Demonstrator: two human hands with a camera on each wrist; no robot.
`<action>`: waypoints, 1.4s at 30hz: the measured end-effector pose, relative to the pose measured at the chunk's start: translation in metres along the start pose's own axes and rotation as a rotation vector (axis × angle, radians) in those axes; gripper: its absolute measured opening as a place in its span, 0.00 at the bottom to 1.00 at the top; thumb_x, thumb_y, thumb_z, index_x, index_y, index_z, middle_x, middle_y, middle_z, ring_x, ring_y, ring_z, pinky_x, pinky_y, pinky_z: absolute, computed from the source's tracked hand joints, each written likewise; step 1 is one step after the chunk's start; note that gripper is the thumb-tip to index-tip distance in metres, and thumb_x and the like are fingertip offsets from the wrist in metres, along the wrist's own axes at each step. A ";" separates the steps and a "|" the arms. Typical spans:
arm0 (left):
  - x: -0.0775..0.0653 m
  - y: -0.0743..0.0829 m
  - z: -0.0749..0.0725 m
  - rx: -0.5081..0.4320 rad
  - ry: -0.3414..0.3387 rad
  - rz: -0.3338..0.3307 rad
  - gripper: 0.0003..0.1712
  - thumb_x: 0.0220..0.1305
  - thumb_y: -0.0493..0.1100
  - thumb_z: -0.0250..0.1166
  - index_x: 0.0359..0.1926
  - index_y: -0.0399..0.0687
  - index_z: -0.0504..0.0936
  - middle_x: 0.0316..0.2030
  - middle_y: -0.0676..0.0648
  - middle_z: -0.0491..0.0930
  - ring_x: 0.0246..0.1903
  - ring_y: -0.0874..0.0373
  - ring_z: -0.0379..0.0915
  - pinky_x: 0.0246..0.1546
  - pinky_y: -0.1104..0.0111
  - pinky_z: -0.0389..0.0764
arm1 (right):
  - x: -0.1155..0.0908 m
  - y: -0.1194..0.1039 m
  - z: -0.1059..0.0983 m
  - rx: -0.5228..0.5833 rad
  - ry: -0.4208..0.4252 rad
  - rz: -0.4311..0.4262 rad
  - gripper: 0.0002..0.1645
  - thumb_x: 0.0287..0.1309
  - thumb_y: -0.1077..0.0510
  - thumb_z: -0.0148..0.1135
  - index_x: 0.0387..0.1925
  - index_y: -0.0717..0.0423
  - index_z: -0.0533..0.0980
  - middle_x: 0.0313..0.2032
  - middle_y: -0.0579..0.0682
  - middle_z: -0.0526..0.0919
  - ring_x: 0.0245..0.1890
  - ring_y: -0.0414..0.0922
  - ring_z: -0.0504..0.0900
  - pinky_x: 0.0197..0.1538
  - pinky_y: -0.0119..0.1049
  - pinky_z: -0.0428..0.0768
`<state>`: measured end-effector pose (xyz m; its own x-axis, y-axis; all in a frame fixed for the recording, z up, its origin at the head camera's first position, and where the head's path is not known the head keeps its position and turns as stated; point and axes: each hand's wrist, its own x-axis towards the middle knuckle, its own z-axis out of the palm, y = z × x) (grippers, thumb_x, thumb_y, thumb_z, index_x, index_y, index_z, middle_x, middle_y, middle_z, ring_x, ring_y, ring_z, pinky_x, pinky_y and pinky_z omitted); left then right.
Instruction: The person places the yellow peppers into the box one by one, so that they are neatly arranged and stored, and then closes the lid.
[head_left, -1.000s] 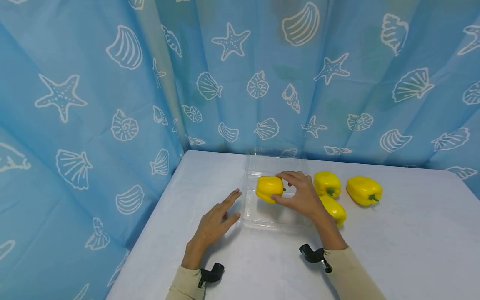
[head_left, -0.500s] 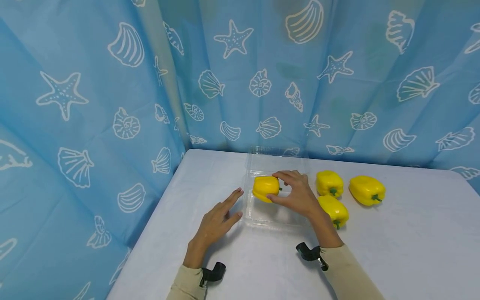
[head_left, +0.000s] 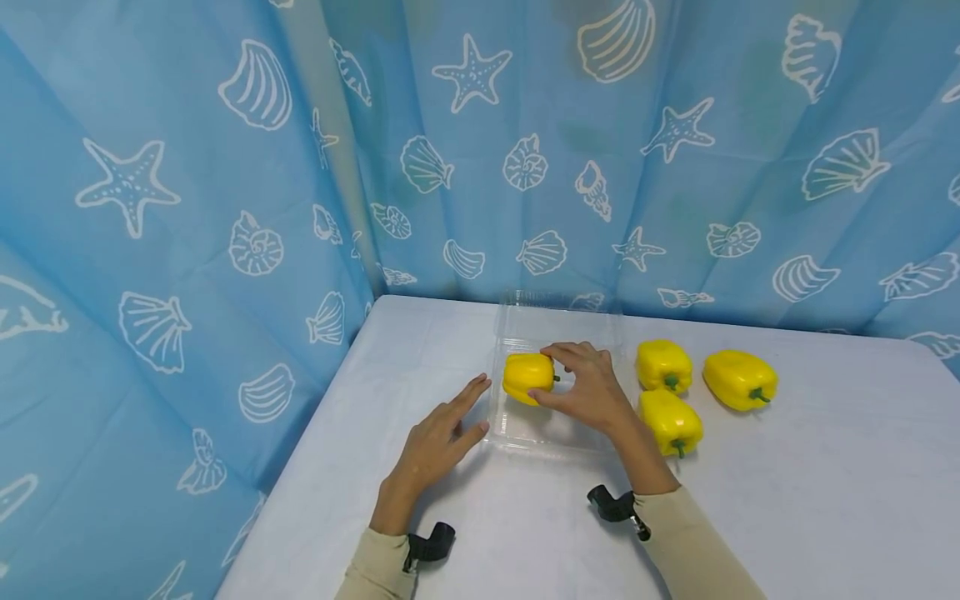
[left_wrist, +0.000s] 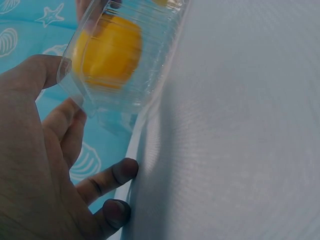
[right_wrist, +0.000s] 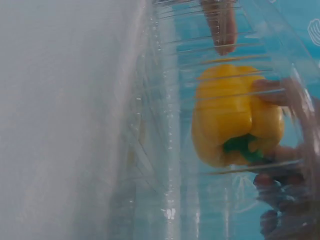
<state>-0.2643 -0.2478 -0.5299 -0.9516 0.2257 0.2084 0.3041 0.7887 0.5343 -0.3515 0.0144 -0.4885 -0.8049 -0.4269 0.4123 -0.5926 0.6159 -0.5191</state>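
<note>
In the head view my right hand (head_left: 588, 387) pinches a yellow bell pepper (head_left: 528, 377) between thumb and fingers, over the left part of a clear plastic clamshell box (head_left: 555, 433). The box lies with its lid folded back toward the curtain. At its left edge my left hand (head_left: 435, 442) touches the rim with straight, spread fingers. Through the clear wall the pepper (left_wrist: 112, 52) shows in the left wrist view. The right wrist view has the same pepper (right_wrist: 230, 115), green stem toward my right hand, partly blurred by the plastic.
To the right of the box rest three more yellow peppers: one at the back (head_left: 663, 365), one in front of it (head_left: 671, 422) and one farther right (head_left: 740, 380). A white cloth covers the table (head_left: 825, 500). A blue shell-print curtain (head_left: 465, 183) hangs behind and at left.
My right hand has moved slightly left with the pepper, farther over the box. The left hand stays by the rim. The head view has shifted a little.
</note>
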 end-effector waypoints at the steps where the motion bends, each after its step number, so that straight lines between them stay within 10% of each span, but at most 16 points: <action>1: 0.000 0.000 0.000 0.004 -0.005 -0.006 0.36 0.73 0.66 0.49 0.78 0.78 0.52 0.75 0.70 0.51 0.34 0.63 0.66 0.30 0.67 0.70 | 0.000 0.000 0.000 -0.003 -0.002 0.002 0.39 0.47 0.40 0.78 0.58 0.55 0.80 0.56 0.52 0.81 0.43 0.48 0.74 0.46 0.48 0.61; 27: 0.001 0.003 0.001 0.007 -0.002 -0.020 0.36 0.73 0.61 0.53 0.77 0.78 0.52 0.75 0.70 0.51 0.34 0.62 0.66 0.29 0.66 0.70 | 0.000 0.004 0.006 0.004 -0.170 0.126 0.47 0.51 0.36 0.74 0.68 0.52 0.71 0.67 0.55 0.72 0.62 0.56 0.67 0.55 0.54 0.59; 42: 0.000 0.004 0.002 -0.010 0.001 -0.011 0.36 0.74 0.60 0.54 0.77 0.78 0.52 0.74 0.72 0.49 0.34 0.63 0.65 0.29 0.65 0.69 | -0.014 0.001 -0.018 -0.005 -0.026 0.076 0.35 0.56 0.40 0.72 0.60 0.52 0.78 0.60 0.52 0.79 0.55 0.52 0.71 0.52 0.52 0.60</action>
<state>-0.2633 -0.2438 -0.5295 -0.9550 0.2161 0.2033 0.2938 0.7852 0.5451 -0.3406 0.0330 -0.4816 -0.8483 -0.3958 0.3517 -0.5293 0.6505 -0.5447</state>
